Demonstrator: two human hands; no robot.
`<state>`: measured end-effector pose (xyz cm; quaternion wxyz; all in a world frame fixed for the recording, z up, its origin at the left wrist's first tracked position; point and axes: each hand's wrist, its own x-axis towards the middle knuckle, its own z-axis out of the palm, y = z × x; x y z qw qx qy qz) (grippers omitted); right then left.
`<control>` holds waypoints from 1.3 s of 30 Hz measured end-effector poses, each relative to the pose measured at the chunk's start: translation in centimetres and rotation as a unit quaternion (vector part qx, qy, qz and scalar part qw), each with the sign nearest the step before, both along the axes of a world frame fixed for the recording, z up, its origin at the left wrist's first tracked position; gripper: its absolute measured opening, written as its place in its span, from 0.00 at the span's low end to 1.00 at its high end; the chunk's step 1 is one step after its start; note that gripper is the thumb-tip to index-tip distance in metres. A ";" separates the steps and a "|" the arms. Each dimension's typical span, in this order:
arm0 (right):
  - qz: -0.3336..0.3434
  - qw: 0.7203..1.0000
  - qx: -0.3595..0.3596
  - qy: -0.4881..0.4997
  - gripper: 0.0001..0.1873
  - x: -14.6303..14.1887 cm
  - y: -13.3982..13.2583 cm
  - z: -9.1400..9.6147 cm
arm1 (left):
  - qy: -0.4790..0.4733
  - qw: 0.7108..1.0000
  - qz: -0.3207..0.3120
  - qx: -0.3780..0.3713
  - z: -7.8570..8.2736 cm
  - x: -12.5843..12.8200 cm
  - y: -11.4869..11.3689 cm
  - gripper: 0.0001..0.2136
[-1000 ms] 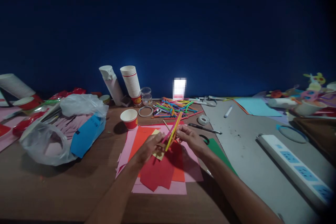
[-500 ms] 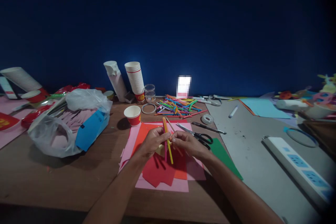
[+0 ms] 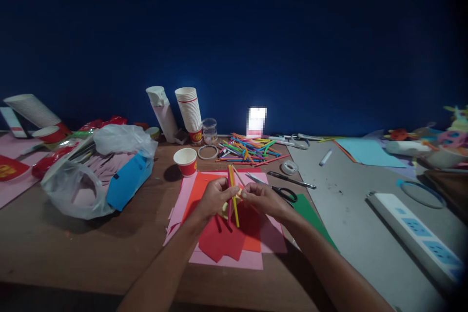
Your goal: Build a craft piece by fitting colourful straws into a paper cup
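Observation:
My left hand [image 3: 216,199] is closed, its thumb and fingers pinching a pink straw [image 3: 230,208] and a yellow straw [image 3: 236,213] side by side, both tilted up. Close beside it, my right hand [image 3: 263,200] is also closed. Its fingertips pinch a thin pale stick [image 3: 238,175] where it crosses near the straws. A small yellowish piece [image 3: 224,210] shows under my left fingers; its shape is partly hidden. Below both hands lie red sheets [image 3: 223,243] on top of orange and pink sheets [image 3: 244,259].
A paper cup [image 3: 185,162] stands left of the sheets. Behind are loose straws [image 3: 248,149], stacked cups [image 3: 189,112] and a tape roll [image 3: 290,167]. Scissors [image 3: 283,194] and a black pen [image 3: 291,180] lie right. A plastic bag [image 3: 73,200] sits left, a power strip [image 3: 413,229] far right.
The straws have tilted slightly between my fingers, and a little more of the yellowish piece shows. Both hands stay nearly in place; the view has shifted slightly.

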<state>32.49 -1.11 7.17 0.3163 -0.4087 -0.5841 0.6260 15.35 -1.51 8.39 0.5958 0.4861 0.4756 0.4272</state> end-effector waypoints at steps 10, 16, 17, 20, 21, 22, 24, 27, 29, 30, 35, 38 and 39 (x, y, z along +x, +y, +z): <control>0.008 0.999 -0.002 -0.033 0.15 -0.4 -0.1 -0.7 | -0.036 0.999 0.006 0.004 -0.4 0.2 0.0 0.12; 0.006 1.000 -0.006 0.021 0.18 0.1 0.0 -0.2 | -0.051 0.997 0.013 -0.057 0.1 0.1 0.0 0.13; -0.001 1.000 -0.007 0.015 0.18 0.0 -0.1 -0.2 | -0.053 0.997 0.018 -0.057 0.1 0.2 -0.1 0.14; -0.002 1.000 -0.010 0.000 0.17 -0.6 -0.4 -0.3 | -0.054 0.998 0.025 -0.034 0.1 0.4 -0.1 0.13; 0.002 1.000 -0.009 0.001 0.17 -0.8 -0.5 -0.4 | -0.053 0.998 0.022 -0.026 0.0 0.5 -0.1 0.13; 0.007 1.000 -0.007 0.004 0.17 -1.0 -0.5 -0.5 | -0.050 0.998 0.016 -0.022 0.0 0.6 -0.1 0.13; 0.009 1.000 0.000 0.006 0.17 -1.1 -0.5 -0.7 | -0.043 0.999 0.004 -0.019 0.0 0.7 -0.1 0.14; -0.005 1.000 0.013 0.004 0.18 -0.8 -0.2 -1.0 | -0.038 0.999 -0.013 -0.017 -0.1 0.6 -0.2 0.13; -0.022 1.000 0.019 0.010 0.17 -0.5 0.0 -1.1 | -0.048 0.998 -0.021 -0.018 -0.3 0.5 -0.3 0.14; -0.032 0.999 0.023 0.011 0.16 -0.3 0.1 -1.2 | -0.048 0.998 -0.023 -0.021 -0.4 0.5 -0.4 0.15; -0.043 0.999 0.029 0.013 0.14 -0.2 0.2 -1.4 | 0.012 1.000 0.000 -0.016 -0.3 0.7 -1.0 0.09; -0.039 0.999 0.027 0.020 0.14 -0.2 0.2 -1.4 | 0.066 0.997 0.008 0.033 0.2 0.9 -1.4 0.06; -0.037 0.999 0.026 0.022 0.14 -0.1 0.2 -1.4 | 0.096 0.993 0.003 0.063 0.5 0.9 -1.5 0.06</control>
